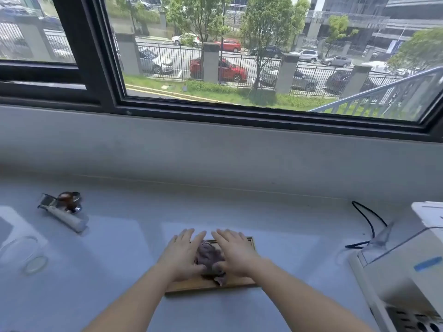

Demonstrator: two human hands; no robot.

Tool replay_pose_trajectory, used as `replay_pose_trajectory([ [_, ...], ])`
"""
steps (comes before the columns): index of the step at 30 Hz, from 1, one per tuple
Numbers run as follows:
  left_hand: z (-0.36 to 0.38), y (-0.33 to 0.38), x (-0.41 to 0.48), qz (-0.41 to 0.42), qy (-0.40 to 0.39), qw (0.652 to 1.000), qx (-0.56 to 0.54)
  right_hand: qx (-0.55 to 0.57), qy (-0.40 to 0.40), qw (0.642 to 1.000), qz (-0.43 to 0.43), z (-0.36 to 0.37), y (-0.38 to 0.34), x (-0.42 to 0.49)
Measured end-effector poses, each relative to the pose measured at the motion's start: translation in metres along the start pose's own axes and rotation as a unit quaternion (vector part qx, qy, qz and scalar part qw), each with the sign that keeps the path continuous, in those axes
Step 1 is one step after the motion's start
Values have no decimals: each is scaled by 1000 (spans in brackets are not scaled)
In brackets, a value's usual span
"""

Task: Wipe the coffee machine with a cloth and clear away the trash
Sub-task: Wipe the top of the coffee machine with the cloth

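A crumpled grey-purple cloth (209,258) lies on a small wooden tray (191,286) at the near middle of the pale counter. My left hand (182,254) and my right hand (236,252) rest on either side of the cloth, fingers stretched flat and apart, thumbs touching its edges. Neither hand is closed around it. The white coffee machine (407,267) stands at the right edge, only partly in view, with a strip of blue tape on it.
A handled tool with a dark brown round piece (63,208) lies at the far left of the counter. A clear lidded container (21,248) sits at the left edge. A black cable (370,224) runs behind the machine. A window wall rises behind the counter.
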State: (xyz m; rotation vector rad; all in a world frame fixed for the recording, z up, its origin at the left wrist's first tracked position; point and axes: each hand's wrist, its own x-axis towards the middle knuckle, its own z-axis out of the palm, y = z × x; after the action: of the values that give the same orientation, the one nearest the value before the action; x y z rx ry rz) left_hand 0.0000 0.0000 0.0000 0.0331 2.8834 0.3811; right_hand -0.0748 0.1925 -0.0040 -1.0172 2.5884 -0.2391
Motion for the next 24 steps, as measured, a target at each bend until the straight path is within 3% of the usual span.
replay_pose_trajectory([
  [6,21,-5,3,-4,-11,996,-91,17,-26,999,32,19,2,10],
  [11,28,-6,10,-5,42,989,-140,85,-51,995,24,24,7,11],
  [17,29,-2,15,-17,66,982,-178,166,3,986,11,27,6,11],
  [24,9,2,16,-56,42,961,-267,140,27,990,2,-1,8,6],
])
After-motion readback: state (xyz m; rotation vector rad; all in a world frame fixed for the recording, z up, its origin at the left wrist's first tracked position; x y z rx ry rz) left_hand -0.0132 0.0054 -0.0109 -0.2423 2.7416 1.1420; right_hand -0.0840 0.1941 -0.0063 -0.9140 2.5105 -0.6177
